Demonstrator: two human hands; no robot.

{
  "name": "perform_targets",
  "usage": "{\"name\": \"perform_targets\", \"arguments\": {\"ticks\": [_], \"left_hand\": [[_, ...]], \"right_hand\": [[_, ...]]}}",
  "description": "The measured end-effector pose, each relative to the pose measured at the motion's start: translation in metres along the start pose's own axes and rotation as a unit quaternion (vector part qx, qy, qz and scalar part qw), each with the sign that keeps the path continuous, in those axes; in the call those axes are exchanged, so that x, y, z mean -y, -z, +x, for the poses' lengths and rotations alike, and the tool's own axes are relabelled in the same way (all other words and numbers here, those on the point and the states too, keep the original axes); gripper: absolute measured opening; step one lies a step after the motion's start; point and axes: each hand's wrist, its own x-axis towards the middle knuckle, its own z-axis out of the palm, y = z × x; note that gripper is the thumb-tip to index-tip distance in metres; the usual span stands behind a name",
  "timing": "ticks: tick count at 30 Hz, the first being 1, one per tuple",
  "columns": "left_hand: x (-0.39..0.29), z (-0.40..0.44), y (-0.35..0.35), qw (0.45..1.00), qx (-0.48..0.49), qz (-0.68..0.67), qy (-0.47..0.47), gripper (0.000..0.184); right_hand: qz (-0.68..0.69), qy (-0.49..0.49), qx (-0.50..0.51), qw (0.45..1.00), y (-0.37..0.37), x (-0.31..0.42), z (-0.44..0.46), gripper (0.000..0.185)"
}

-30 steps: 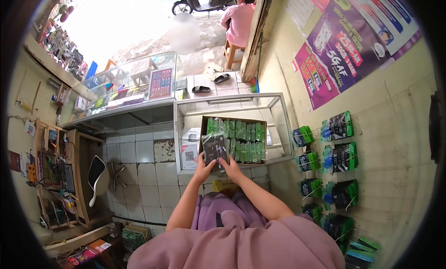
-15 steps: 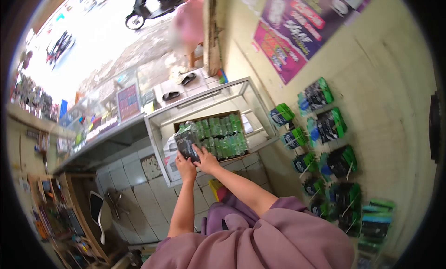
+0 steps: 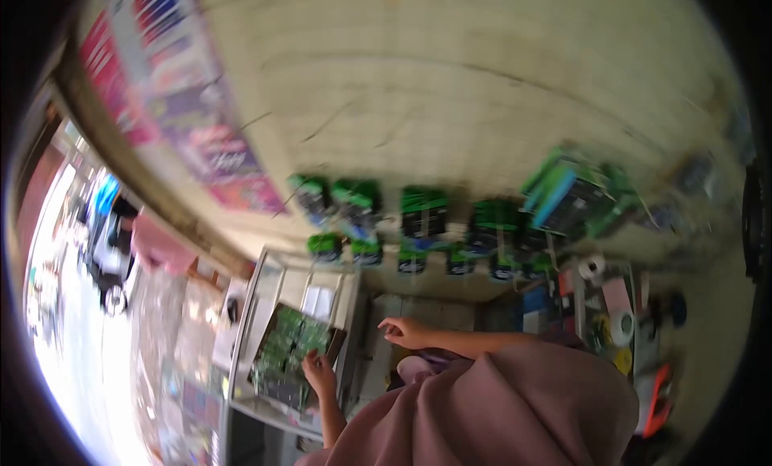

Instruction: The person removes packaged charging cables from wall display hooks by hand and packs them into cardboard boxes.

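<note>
My left hand [image 3: 319,371] is over the near side of the glass display case [image 3: 240,321], beside a cardboard box [image 3: 336,347] of green plastic-wrapped packets [image 3: 289,341]. Its fingers look apart, with nothing seen in them. My right hand [image 3: 404,332] is in the air to the right of the case, fingers loosely bent and no object visible in it. A dark packet [image 3: 281,390] appears to lie at the lower end of the box; blur hides its details.
Green-and-black packets [image 3: 424,213] hang on wall hooks ahead. Farther right, a glass-topped counter [image 3: 635,293] holds white rolls [image 3: 622,328]. Posters [image 3: 213,136] cover the wall at upper left. Outside, a person in pink [image 3: 161,242] is near a motorbike [image 3: 111,261].
The view has swung right toward the hanging packets. Both hands have come off the black packet they were touching; my right hand has moved away from the box.
</note>
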Motion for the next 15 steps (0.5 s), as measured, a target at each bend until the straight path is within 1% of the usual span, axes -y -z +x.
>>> {"name": "perform_targets", "arguments": {"ticks": [1,2,3,4,5,6,7,8,9,11,13,14,15], "left_hand": [[-0.031,-0.002,-0.02,0.994,0.072,-0.075,-0.029,0.027],[-0.062,-0.004,-0.039,0.977,0.144,-0.148,-0.053,0.026],[-0.1,-0.007,-0.055,0.972,0.167,-0.15,-0.075,0.026],[-0.142,-0.013,-0.068,0.953,0.248,-0.139,-0.101,0.024],[-0.179,-0.017,-0.083,0.929,0.324,-0.126,-0.125,0.023],[-0.209,-0.02,-0.1,0.921,0.339,-0.129,-0.143,0.023],[-0.236,-0.024,-0.117,0.889,0.378,-0.151,-0.209,0.022],[-0.266,-0.031,-0.131,0.853,0.413,-0.172,-0.27,0.021],[-0.297,-0.037,-0.141,0.845,0.422,-0.174,-0.278,0.021],[-0.362,-0.05,-0.16,0.793,0.447,-0.191,-0.369,0.024],[-0.406,-0.058,-0.19,0.777,0.461,-0.208,-0.374,0.031],[-0.424,-0.062,-0.21,0.768,0.442,-0.227,-0.405,0.038],[-0.441,-0.066,-0.231,0.757,0.421,-0.245,-0.435,0.045]], "right_hand": [[0.006,0.001,-0.048,0.999,0.021,0.001,-0.017,0.027],[0.008,-0.002,-0.082,0.997,0.043,0.008,-0.035,0.027],[0.014,0.007,-0.139,0.99,0.065,0.022,-0.054,0.024],[0.019,0.018,-0.193,0.981,0.086,0.037,-0.075,0.022],[0.015,0.018,-0.219,0.975,0.105,0.052,-0.096,0.022],[0.035,0.028,-0.29,0.956,0.122,0.069,-0.119,0.02],[0.053,0.039,-0.356,0.932,0.139,0.078,-0.14,0.018],[0.052,0.058,-0.434,0.897,0.157,0.081,-0.159,0.016],[0.051,0.077,-0.507,0.857,0.174,0.082,-0.178,0.015],[0.065,0.138,-0.636,0.757,0.217,0.066,-0.204,0.02],[0.039,0.131,-0.714,0.687,0.261,0.065,-0.227,0.037],[0.038,0.131,-0.716,0.685,0.281,0.063,-0.23,0.037],[0.034,0.122,-0.715,0.688,0.3,0.057,-0.227,0.047]]}}
